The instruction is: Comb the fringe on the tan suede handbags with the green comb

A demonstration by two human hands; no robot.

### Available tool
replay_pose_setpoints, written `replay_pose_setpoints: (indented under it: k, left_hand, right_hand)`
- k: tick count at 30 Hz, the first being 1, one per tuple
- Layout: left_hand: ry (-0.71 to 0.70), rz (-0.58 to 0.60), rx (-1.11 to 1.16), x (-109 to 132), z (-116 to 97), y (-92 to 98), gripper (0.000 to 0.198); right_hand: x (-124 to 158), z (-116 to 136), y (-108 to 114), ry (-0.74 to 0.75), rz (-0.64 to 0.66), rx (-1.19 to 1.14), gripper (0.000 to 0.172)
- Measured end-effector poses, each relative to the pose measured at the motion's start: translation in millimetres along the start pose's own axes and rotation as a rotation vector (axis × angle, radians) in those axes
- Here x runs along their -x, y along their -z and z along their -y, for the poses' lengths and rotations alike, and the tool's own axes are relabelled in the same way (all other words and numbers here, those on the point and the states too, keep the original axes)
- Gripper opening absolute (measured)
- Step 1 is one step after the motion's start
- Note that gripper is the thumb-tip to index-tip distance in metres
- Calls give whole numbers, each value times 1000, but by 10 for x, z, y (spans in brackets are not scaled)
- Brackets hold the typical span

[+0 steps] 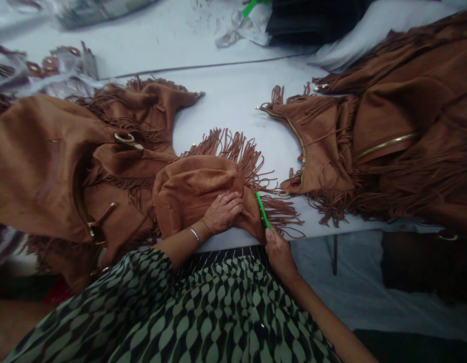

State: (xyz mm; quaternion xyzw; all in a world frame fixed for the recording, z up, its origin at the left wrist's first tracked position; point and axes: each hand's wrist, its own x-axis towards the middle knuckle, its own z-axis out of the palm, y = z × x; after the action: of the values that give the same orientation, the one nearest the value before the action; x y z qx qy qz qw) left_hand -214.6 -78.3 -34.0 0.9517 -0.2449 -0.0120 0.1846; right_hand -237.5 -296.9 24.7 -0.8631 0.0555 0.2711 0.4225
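The left hand [224, 212] lies palm down, unclenched, on a brown suede fringed bag [195, 184]; the right hand [279, 254] grasps a thin, straight, bright green tool [262, 209]. The tool's long axis runs steeply away from the person, its far end leaning slightly left, along the bag's right edge. The bag sits at the near edge of the white bench [222, 101], long axis left to right, its fringe [237, 151] fanning away and rightward. More brown suede bags [392, 118] lie on both sides.

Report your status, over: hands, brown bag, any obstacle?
Left hand resting on brown bag. Right hand holding green tool near bag's edge. More brown bags on both sides.
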Motion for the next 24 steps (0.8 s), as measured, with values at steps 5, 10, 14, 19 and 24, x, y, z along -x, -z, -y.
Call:
replay_pose_setpoints:
  k: [5, 10, 14, 19, 24]
  left_hand:
    - [-1, -37, 0, 13, -4, -27, 25]
    - [-21, -90, -4, 11, -6, -31, 24]
    - [-23, -88, -14, -6, -19, -7, 23]
    - [-27, -106, -32, -12, -25, 11, 23]
    - [-4, -58, -13, 24, -37, -13, 23]
  right_hand:
    - [-197, -265, 234, 9, -188, 130, 58]
    - [-190, -659, 754, -88, -264, 462, 53]
    - [-37, -936, 1039, -179, -183, 778, 54]
    - [-67, -988, 1225, -133, -108, 913, 55]
    - [-284, -897, 1832, -144, -88, 1021, 56]
